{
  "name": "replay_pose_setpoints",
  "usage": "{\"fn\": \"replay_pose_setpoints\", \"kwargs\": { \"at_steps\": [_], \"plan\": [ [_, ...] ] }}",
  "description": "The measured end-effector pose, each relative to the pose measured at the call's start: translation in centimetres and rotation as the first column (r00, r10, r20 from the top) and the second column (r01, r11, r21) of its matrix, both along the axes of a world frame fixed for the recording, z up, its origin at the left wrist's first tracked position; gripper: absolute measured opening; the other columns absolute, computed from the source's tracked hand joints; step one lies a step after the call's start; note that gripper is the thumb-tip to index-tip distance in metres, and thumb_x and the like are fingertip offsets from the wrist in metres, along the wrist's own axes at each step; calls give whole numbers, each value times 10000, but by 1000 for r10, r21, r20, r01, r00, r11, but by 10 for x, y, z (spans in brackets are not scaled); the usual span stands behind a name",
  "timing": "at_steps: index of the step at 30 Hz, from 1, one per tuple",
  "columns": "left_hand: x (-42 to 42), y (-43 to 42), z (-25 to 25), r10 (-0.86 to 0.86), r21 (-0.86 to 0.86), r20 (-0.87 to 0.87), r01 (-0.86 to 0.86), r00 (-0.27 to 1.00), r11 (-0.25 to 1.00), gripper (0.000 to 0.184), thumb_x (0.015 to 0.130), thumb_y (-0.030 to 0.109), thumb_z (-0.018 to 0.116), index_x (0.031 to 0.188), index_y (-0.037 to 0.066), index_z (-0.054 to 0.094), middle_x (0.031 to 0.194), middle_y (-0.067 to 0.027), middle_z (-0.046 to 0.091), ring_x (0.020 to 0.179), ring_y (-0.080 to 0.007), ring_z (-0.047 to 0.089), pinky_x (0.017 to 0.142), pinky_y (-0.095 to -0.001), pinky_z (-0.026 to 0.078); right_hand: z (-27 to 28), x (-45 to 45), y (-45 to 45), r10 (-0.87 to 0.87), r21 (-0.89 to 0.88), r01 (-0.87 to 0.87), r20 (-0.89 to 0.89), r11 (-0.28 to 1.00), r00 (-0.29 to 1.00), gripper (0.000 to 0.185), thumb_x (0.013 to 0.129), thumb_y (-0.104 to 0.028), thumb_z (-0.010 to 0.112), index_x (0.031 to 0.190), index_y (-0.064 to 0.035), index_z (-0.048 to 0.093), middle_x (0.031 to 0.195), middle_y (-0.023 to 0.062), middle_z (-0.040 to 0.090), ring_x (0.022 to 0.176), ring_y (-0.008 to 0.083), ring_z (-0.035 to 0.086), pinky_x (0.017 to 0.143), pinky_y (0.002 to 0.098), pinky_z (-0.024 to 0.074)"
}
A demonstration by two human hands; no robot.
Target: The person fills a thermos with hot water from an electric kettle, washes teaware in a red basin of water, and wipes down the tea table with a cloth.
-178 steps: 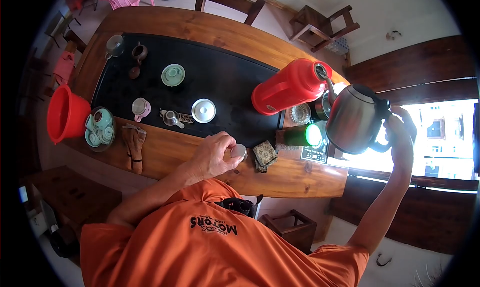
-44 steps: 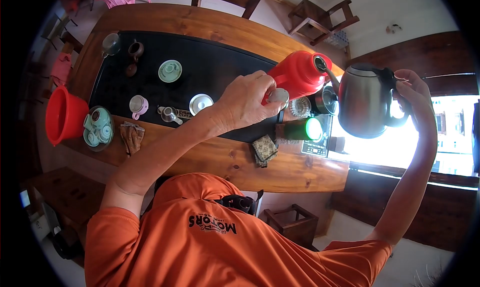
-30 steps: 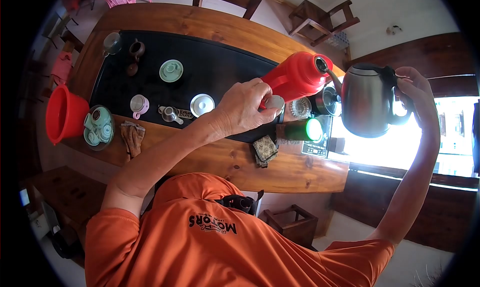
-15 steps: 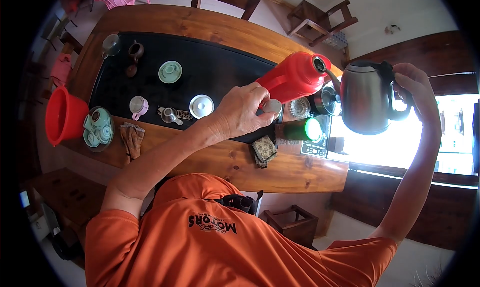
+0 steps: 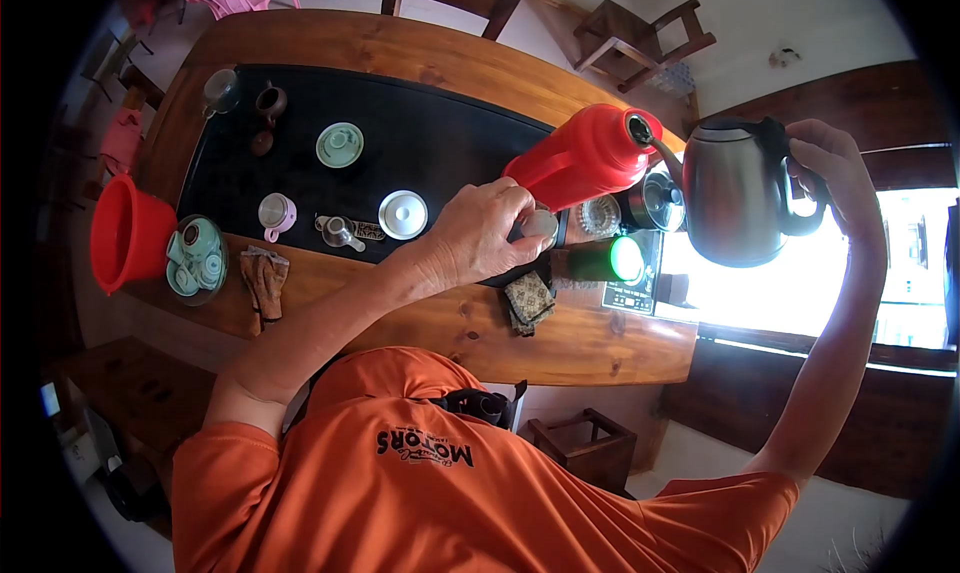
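My right hand (image 5: 830, 168) is closed round the handle of a steel kettle (image 5: 735, 198). The kettle's spout reaches the open mouth of a red thermos flask (image 5: 585, 158). Between the thumb and fingers of my left hand (image 5: 485, 228) is a round pale stopper (image 5: 540, 228), just below the flask. Close to that hand, a white lidded bowl (image 5: 403, 214) sits on the black tea tray (image 5: 430, 113). A folded patterned cloth (image 5: 529, 301) lies at the tray's edge. Whether water is running from the spout is hidden.
Beside the flask are a glass ashtray-like dish (image 5: 598, 216), a green lit cylinder (image 5: 605, 260) and a metal pot (image 5: 657, 201). Leftward stand a pink cup (image 5: 277, 213), a strainer (image 5: 341, 233), a bowl of teaware (image 5: 197, 260) and a red bucket (image 5: 130, 233).
My left hand with the stopper has shifted very slightly left. The kettle stays tilted at the flask's mouth, almost unmoved.
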State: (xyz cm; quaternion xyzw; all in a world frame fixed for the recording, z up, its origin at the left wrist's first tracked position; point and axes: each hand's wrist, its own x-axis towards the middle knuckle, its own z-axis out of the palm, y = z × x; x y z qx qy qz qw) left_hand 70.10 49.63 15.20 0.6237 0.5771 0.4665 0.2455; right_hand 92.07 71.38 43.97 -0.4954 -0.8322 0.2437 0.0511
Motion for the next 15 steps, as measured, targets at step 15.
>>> {"fn": "replay_pose_setpoints", "kwargs": {
  "at_steps": [15],
  "plan": [
    [2,-7,-9,-11,-13,28,11,1000,1000,224,812,179,770,859,24,615,864,-103,635,733,-241,642,640,-358,511,4,-14,3,19,18,-21,79,1000,997,227,874,-204,672,1013,-24,687,728,49,622,665,95,571,624,229,444]
  ]
}}
